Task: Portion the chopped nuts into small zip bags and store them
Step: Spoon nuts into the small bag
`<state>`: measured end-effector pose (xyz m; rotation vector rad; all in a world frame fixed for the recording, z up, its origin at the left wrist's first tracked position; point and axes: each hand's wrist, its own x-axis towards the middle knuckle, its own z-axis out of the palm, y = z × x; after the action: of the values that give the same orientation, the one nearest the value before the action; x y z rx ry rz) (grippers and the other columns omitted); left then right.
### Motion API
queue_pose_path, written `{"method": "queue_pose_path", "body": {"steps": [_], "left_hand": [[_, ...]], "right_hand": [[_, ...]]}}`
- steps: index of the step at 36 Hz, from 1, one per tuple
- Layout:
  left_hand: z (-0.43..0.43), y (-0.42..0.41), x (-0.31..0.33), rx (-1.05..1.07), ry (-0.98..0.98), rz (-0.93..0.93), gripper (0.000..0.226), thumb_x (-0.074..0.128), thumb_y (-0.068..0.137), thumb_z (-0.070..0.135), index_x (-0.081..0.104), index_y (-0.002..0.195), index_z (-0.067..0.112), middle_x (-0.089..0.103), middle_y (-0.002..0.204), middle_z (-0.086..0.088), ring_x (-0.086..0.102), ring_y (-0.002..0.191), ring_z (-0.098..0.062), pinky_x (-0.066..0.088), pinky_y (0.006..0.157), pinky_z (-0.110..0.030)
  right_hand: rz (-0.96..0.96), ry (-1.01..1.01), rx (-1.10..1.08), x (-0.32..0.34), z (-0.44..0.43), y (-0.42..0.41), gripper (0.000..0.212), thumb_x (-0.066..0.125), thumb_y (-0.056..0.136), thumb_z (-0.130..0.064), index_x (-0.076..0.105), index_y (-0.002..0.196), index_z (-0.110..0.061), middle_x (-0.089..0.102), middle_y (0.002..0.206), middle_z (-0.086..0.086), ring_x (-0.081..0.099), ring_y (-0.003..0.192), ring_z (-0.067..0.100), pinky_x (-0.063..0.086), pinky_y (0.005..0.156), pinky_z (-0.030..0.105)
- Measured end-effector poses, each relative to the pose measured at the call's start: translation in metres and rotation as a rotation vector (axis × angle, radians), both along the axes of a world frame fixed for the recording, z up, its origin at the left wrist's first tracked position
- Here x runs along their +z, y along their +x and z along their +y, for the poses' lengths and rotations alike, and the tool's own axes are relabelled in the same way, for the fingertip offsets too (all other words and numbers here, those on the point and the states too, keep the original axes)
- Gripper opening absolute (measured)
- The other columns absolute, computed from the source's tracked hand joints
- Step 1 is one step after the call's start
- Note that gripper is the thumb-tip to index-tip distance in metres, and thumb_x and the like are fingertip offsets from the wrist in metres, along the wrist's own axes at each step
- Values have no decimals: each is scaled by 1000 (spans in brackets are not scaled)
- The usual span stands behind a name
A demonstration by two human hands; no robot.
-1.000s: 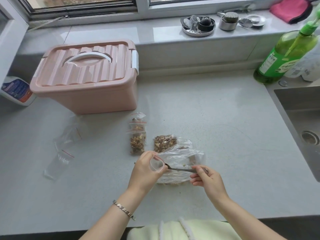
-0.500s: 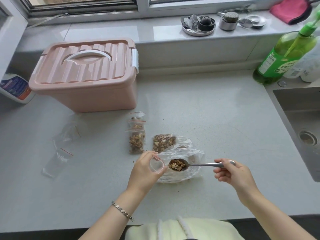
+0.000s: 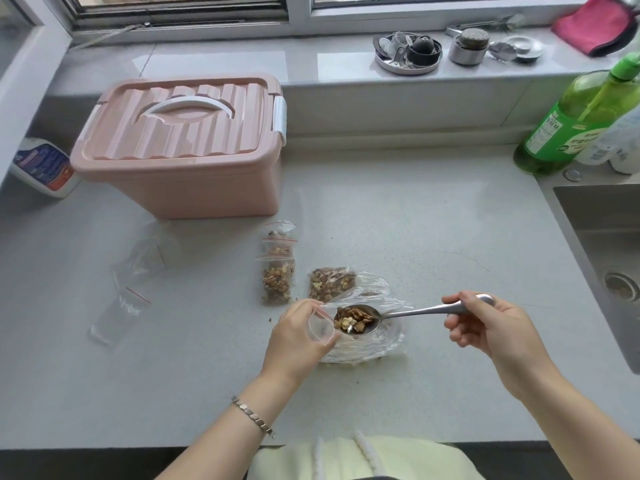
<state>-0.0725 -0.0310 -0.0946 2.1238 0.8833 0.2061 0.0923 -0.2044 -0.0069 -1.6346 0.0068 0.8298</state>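
My left hand [image 3: 298, 336] holds a small clear zip bag [image 3: 320, 325] with its mouth open to the right. My right hand [image 3: 491, 325] grips the handle of a metal spoon [image 3: 412, 311] whose bowl, heaped with chopped nuts [image 3: 355, 318], sits right at the bag's mouth. Under the spoon lies the large clear bag of nuts [image 3: 367, 306] on the counter. Filled small zip bags [image 3: 277, 268] lie in a row just left of it. Empty small zip bags [image 3: 119, 306] lie further left.
A pink lidded storage box [image 3: 183, 147] stands at the back left. A white bottle [image 3: 43, 166] lies beside it. A green soap bottle [image 3: 575, 119] and the sink [image 3: 606, 268] are at the right. Small metal items [image 3: 408, 51] and a pink cloth [image 3: 595, 22] sit on the windowsill.
My right hand drew the spoon out of the large bag loaded with nuts and brought its bowl to the mouth of the small bag. My left hand stayed in place.
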Motion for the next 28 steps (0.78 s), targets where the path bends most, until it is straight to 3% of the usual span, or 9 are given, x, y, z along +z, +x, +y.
{"method": "queue_pose_path", "body": {"steps": [3,7,11,18,24,28], "left_hand": [[-2,1,-1,-10,24,-14,31,78,71,25,56,92,22,57,111,8,51,110,-10,37,95,-19],[-4,2,-2,-36,57,5,42,79,70,26,60,105,13,57,119,5,50,113,-12,39,100,-29],[-6,3,-1,-40,68,0,40,79,70,28,61,102,12,58,117,2,51,112,-14,41,97,-35],[-8,2,-2,6,16,-17,37,78,70,29,61,100,15,55,108,10,51,107,-12,41,96,-36],[-6,0,-1,19,-5,38,26,74,75,30,59,93,17,54,120,8,47,117,-10,37,102,-33],[-4,1,0,8,-20,60,24,72,77,33,59,91,18,54,122,10,46,118,-10,36,103,-34]], "right_hand": [[-84,7,37,10,9,-4,26,44,95,-10,62,78,-2,58,48,4,50,38,9,40,38,16],[-232,-12,116,18,22,-12,26,46,94,-9,63,75,-5,58,49,3,51,41,11,41,40,17],[-439,-79,243,23,32,-25,25,50,92,-13,65,72,-15,61,53,4,53,45,10,43,47,20],[-802,-122,452,32,38,-40,27,45,83,-44,64,76,-27,62,72,-11,58,59,10,44,56,28],[-767,-113,320,39,18,-30,23,47,80,-42,63,73,-29,64,67,-9,59,54,8,43,51,19],[-699,-189,271,20,1,-21,18,56,86,-27,63,70,-28,65,67,-7,59,52,12,45,53,27]]}}
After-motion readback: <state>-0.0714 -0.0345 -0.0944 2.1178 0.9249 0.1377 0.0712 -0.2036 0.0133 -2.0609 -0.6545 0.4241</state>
